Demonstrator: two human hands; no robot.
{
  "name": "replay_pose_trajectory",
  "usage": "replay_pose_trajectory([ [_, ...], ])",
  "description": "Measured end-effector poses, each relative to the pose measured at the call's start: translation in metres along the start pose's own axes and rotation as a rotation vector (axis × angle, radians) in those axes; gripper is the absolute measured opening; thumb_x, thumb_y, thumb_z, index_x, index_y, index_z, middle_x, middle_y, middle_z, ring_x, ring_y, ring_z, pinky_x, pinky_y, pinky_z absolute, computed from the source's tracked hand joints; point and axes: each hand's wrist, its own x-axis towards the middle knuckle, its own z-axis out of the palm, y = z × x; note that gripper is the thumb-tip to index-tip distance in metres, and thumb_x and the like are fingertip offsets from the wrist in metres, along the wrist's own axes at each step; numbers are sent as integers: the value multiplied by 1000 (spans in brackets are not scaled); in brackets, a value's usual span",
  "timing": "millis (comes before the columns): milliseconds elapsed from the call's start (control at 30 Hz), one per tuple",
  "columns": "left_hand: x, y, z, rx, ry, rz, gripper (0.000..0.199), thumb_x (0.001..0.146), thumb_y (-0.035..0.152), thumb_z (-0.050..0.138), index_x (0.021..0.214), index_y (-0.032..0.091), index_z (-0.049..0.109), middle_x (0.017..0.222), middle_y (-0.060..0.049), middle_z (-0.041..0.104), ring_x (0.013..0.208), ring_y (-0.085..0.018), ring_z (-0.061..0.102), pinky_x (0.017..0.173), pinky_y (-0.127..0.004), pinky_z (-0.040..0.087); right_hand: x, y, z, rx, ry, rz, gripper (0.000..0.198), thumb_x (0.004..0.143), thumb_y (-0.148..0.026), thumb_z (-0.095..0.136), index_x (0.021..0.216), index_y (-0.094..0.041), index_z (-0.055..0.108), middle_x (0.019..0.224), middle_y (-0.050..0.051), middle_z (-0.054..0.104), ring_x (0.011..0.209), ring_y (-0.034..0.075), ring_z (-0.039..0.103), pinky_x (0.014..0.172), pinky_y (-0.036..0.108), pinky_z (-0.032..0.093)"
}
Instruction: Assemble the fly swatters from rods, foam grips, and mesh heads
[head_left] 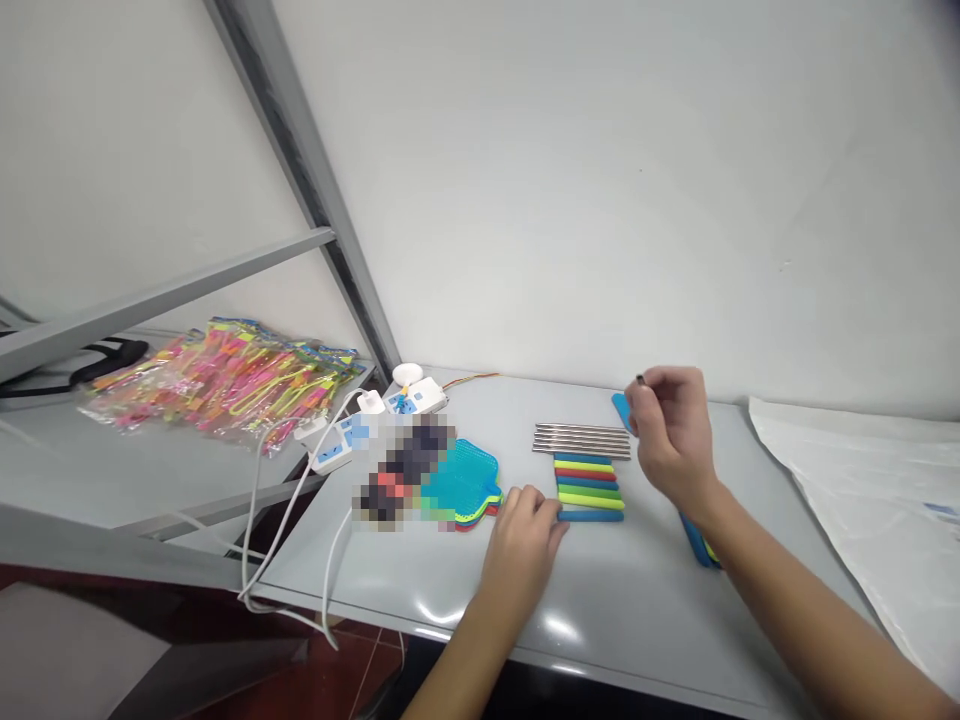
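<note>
Blue handle (592, 517) lies on the worktop (600, 580), back from the front edge (360, 613), one end hidden by the left hand (525, 520); whether that grip pinches, I cannot tell. The right hand (671, 430) has its grip pinching a slim rod (640, 380), mostly hidden. The white sheet (847, 470) bears blurred print (941, 510).

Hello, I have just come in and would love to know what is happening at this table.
A person is working with both hands at a grey table. Their left hand is at the left end of a blue tube, while the right hand grips a slim object, mostly hidden by the fingers. Beyond that tube lie a row of coloured tubes and some metal rods. Stacked mesh paddles lie to the left.
</note>
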Motion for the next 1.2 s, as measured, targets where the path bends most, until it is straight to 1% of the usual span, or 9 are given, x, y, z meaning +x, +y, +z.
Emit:
replay_pose_trajectory([
  [167,-1,6,-11,-126,28,83,8,90,19,57,97,20,59,97,-5,55,92,-21,52,79,-35,47,-37,-15,-13,433,166,117,16,93,-31,50,80,-23,49,61,-5,36,52,10,33,47,24,28],
  [267,-1,17,-21,-290,127,131,11,92,20,53,101,21,58,104,-6,56,98,-20,54,85,-35,47,-38,-28,-20,665,199,240,33,96,-37,41,67,-22,42,53,-7,26,46,10,22,43,23,20],
  [367,3,27,-19,-404,192,172,11,92,20,53,103,21,56,106,-7,58,99,-20,56,87,-35,47,-33,-42,-21,782,238,293,43,97,-45,34,61,-21,35,50,-7,23,43,9,16,40,23,17],
  [500,5,29,0,-457,120,162,10,94,22,50,103,21,54,99,-6,62,94,-20,59,83,-34,48,-28,-54,-14,849,217,302,51,96,-55,29,58,-22,30,48,-7,18,42,9,15,39,23,17],
  [600,1,26,9,-529,56,47,9,95,24,49,102,22,54,95,-4,64,90,-18,62,80,-31,49,-31,-57,-4,874,145,309,54,94,-59,28,55,-21,28,46,-7,16,42,10,16,40,23,17],
  [700,-2,26,9,-630,100,-125,10,94,26,49,103,22,50,93,-3,65,86,-17,63,75,-29,49,-33,-59,5,908,70,311,55,94,-57,29,52,-21,27,44,-6,17,41,10,16,41,24,18],
  [767,-3,28,7,-678,138,-183,11,94,28,49,103,21,49,91,-3,63,83,-17,62,73,-28,48,-33,-61,9,936,47,308,54,95,-54,29,52,-21,29,44,-6,18,41,10,16,41,24,18],
  [1067,-3,32,5,-787,9,-168,14,97,32,40,95,19,46,76,0,52,67,-14,49,63,-26,39,-31,-65,22,972,-124,331,46,93,-45,34,54,-21,30,44,-7,19,41,9,15,42,25,18],
  [1200,-4,30,2,-803,-29,-161,20,98,34,36,91,19,45,78,0,50,71,-15,48,64,-26,37,-31,-67,26,961,-168,366,45,92,-45,37,54,-21,31,44,-7,20,41,9,16,42,25,17],
])
